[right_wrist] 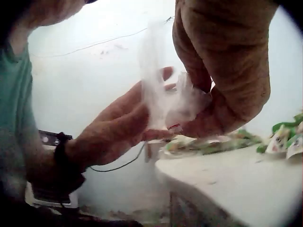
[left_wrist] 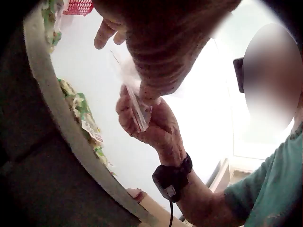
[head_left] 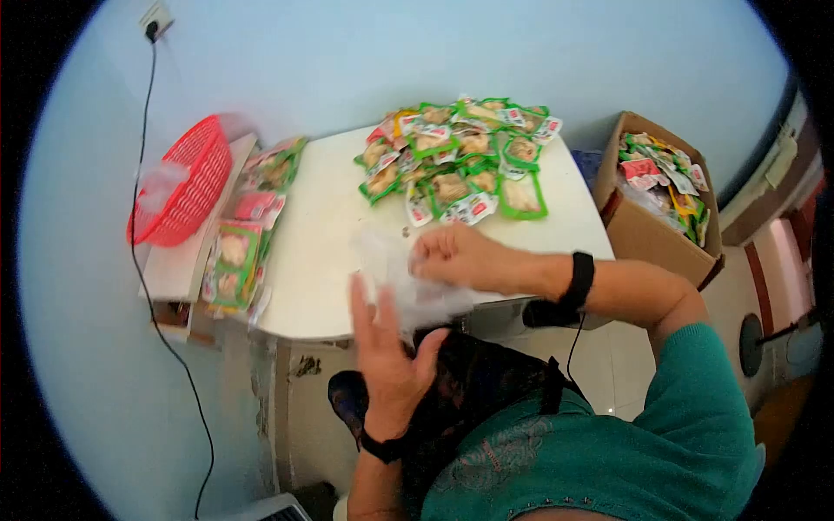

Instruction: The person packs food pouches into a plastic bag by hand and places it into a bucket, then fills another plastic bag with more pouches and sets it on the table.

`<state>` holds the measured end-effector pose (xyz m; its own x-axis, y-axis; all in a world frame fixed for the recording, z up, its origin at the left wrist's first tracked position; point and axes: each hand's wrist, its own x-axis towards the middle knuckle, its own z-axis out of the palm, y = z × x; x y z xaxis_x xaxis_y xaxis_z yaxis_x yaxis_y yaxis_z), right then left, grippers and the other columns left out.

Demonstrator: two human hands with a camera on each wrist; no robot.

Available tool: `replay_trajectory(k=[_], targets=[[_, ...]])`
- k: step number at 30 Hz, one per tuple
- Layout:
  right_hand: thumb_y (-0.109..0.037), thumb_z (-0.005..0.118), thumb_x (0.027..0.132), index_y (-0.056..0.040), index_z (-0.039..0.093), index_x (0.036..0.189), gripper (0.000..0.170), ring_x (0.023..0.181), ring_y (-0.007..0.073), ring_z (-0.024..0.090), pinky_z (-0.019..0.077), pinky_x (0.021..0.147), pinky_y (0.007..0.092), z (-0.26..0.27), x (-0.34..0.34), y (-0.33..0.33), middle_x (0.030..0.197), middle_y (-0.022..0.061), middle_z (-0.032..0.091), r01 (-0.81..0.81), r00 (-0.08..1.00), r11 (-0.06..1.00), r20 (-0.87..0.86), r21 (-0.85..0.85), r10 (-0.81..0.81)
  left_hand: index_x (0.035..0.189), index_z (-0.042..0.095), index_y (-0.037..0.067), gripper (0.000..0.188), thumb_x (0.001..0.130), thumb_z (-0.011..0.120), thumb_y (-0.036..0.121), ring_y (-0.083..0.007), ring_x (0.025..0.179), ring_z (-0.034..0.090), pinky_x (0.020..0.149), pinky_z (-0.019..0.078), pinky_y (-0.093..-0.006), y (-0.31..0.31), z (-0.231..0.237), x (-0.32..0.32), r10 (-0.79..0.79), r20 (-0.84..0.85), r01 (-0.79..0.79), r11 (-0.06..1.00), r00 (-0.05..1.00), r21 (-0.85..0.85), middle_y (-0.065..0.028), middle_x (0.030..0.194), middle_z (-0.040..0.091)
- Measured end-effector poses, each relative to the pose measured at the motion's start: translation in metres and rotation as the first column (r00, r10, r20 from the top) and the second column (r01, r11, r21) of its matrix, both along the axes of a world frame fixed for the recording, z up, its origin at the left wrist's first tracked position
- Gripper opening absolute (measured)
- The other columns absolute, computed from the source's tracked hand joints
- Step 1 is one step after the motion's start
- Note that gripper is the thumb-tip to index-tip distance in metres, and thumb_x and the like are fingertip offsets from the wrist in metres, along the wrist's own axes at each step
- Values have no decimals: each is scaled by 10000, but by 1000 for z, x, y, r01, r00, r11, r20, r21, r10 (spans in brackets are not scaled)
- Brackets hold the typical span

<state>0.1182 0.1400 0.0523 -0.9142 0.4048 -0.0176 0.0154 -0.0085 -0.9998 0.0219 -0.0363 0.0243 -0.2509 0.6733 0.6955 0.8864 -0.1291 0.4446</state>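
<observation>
A thin clear plastic bag (head_left: 382, 269) hangs over the front of the white table. My right hand (head_left: 460, 256) grips it with curled fingers. In the right wrist view the crumpled plastic bag (right_wrist: 177, 101) sticks out from between my right fingers and thumb. Just left of it, my left hand (head_left: 391, 365) is held up with its fingers straight and spread, the thumb apart. The left wrist view shows the left thumb overlapping the folded bag (left_wrist: 137, 109) in the right hand.
A pile of green-edged food packets (head_left: 473, 161) covers the table's (head_left: 317, 217) back. More packets (head_left: 234, 260) lie along its left side, beside a red basket (head_left: 187, 187) holding clear plastic. A cardboard box (head_left: 638, 230) of packets stands right. A black cable (head_left: 169, 343) runs down the wall.
</observation>
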Motion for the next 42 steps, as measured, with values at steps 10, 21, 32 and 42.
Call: replay_trajectory(k=[10, 21, 32, 42], targets=[[-101, 597, 919, -4, 660, 1101, 215, 871, 98, 613, 505, 747, 241, 15, 22, -23, 1000, 34, 669, -139, 982, 986, 142, 93, 125, 1329, 472, -13, 537, 799, 513, -91, -411, 1115, 563, 926, 487, -426, -1, 3, -19, -110, -81, 96, 983, 991, -156, -237, 1251, 542], [-205, 671, 861, 12, 569, 1230, 440, 1187, 369, 527, 428, 1011, 436, -7, 148, 35, 1289, 243, 532, 272, 861, 434, -16, 859, -508, 1103, 474, 9, 283, 846, 572, -53, -143, 574, 603, 470, 477, -255, 41, 61, -137, 156, 314, -79, 966, 937, -245, -111, 905, 593], [-344, 626, 875, -1, 502, 1284, 549, 1287, 443, 387, 309, 1079, 540, -51, 188, 33, 1377, 235, 441, 65, 779, 163, 52, 984, -625, 988, 601, -50, 214, 791, 558, 18, -218, 503, 627, 419, 474, -335, 175, 92, -197, 236, 77, -205, 934, 969, -291, -167, 743, 620], [-374, 663, 831, -9, 535, 1208, 540, 1235, 402, 425, 339, 1044, 522, -51, 192, 38, 1304, 206, 490, 166, 794, 157, -38, 973, -606, 992, 619, -95, 312, 745, 593, 93, -150, 558, 553, 500, 442, -289, 300, -8, -280, 99, 265, 59, 846, 959, -530, -45, 708, 590]])
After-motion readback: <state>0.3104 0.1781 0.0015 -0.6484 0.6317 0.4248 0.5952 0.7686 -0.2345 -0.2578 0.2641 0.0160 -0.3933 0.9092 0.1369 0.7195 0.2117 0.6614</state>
